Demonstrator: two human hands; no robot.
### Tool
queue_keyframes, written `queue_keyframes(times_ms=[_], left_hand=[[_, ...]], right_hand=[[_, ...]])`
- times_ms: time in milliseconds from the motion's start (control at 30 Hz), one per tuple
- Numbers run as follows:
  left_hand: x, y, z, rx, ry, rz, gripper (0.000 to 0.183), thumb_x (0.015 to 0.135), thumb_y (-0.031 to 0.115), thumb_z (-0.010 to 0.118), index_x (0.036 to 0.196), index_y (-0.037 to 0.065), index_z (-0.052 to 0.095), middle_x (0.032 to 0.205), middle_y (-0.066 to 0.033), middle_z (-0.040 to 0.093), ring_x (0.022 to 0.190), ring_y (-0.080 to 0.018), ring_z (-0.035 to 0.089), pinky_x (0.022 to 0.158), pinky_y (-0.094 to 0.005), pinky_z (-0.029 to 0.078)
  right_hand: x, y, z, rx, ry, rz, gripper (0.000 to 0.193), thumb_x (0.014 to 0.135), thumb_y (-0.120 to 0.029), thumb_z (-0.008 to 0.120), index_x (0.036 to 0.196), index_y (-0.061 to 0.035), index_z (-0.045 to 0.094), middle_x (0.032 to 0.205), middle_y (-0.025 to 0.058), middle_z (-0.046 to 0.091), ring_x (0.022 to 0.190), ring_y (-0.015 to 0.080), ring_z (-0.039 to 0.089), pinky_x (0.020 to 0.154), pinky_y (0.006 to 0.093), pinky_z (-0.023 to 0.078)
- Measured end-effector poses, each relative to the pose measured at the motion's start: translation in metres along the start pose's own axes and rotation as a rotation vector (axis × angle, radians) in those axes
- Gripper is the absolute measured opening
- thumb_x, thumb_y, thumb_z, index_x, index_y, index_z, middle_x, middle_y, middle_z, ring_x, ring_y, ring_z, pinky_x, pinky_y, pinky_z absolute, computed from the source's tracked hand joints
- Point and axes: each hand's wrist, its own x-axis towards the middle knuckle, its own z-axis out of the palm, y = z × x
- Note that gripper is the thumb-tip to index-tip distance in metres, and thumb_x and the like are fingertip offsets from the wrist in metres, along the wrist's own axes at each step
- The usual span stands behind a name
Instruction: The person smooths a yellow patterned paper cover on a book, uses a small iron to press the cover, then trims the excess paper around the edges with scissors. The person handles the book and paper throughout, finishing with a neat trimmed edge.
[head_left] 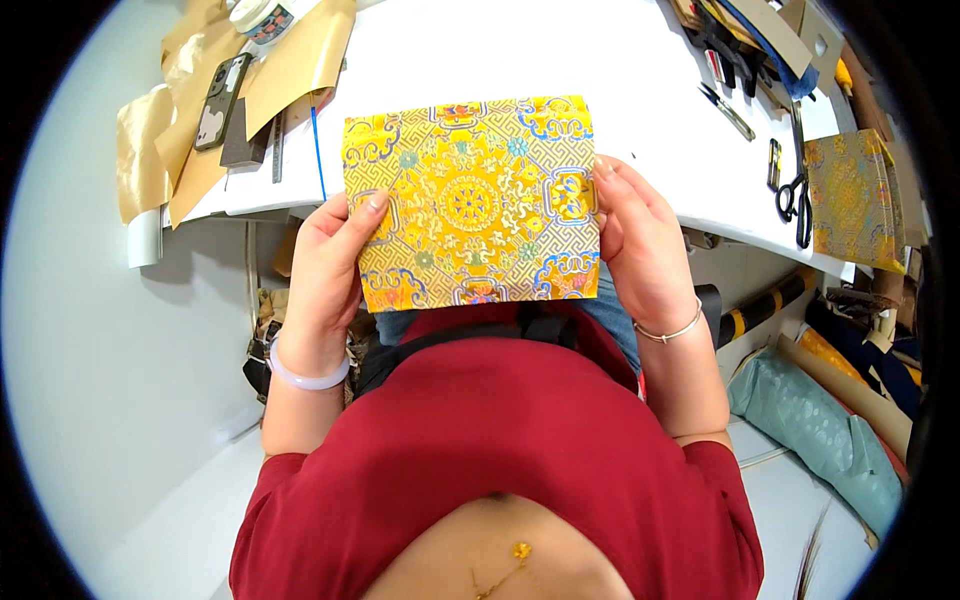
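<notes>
A yellow brocade-covered panel, patterned with a round medallion, scrolls and blue and green flowers, is held up flat at the table's near edge. My left hand grips its left side, thumb on the patterned face and fingers behind. On the right side, my right hand pinches the edge, its fingers partly hidden behind the panel. The panel's underside is out of sight, so I cannot tell whether it is a single board or a cover.
The white table carries brown paper, a phone and a white tub at left. At right lie black scissors, a cutter knife and another brocade piece. Fabric rolls lean below right.
</notes>
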Motion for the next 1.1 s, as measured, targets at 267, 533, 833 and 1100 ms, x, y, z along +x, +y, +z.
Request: queue_keyframes(times_ms=[267, 533, 833, 1100], left_hand=[[0.020, -0.012, 0.014, -0.030, 0.198, 0.211, 0.028, 0.100, 0.017, 0.061, 0.120, -0.001, 0.056, 0.110, -0.0089, 0.069, 0.096, -0.0133, 0.067, 0.084, -0.0275, 0.054], [0.032, -0.013, 0.025, -0.035, 0.253, 0.214, 0.026, 0.103, 0.024, 0.057, 0.112, 0.000, 0.058, 0.106, -0.0084, 0.069, 0.091, -0.0118, 0.066, 0.081, -0.0257, 0.053], [0.037, -0.013, 0.033, -0.086, 0.231, 0.200, 0.027, 0.103, 0.027, 0.057, 0.109, 0.001, 0.059, 0.105, -0.0090, 0.070, 0.091, -0.0122, 0.067, 0.081, -0.0267, 0.053], [0.039, -0.016, 0.031, -0.111, 0.220, 0.222, 0.029, 0.102, 0.022, 0.057, 0.119, -0.002, 0.056, 0.111, -0.0097, 0.069, 0.098, -0.0147, 0.066, 0.087, -0.0292, 0.052]], right_hand=[[0.007, 0.015, 0.009, 0.110, 0.185, -0.093, 0.028, 0.101, -0.022, 0.059, 0.119, -0.0004, 0.054, 0.101, 0.0066, 0.069, 0.085, 0.0077, 0.065, 0.075, 0.0224, 0.052], [0.016, 0.021, 0.006, 0.198, 0.210, -0.177, 0.026, 0.102, -0.022, 0.058, 0.115, 0.0005, 0.055, 0.100, 0.0066, 0.069, 0.087, 0.0086, 0.064, 0.078, 0.0228, 0.052], [0.020, 0.021, 0.007, 0.242, 0.222, -0.166, 0.028, 0.103, -0.025, 0.057, 0.114, 0.0006, 0.057, 0.102, 0.0063, 0.068, 0.089, 0.0091, 0.063, 0.081, 0.0237, 0.051], [0.022, 0.022, 0.002, 0.243, 0.232, -0.182, 0.028, 0.103, -0.023, 0.056, 0.116, 0.0014, 0.057, 0.103, 0.0063, 0.067, 0.092, 0.0097, 0.063, 0.083, 0.0242, 0.051]])
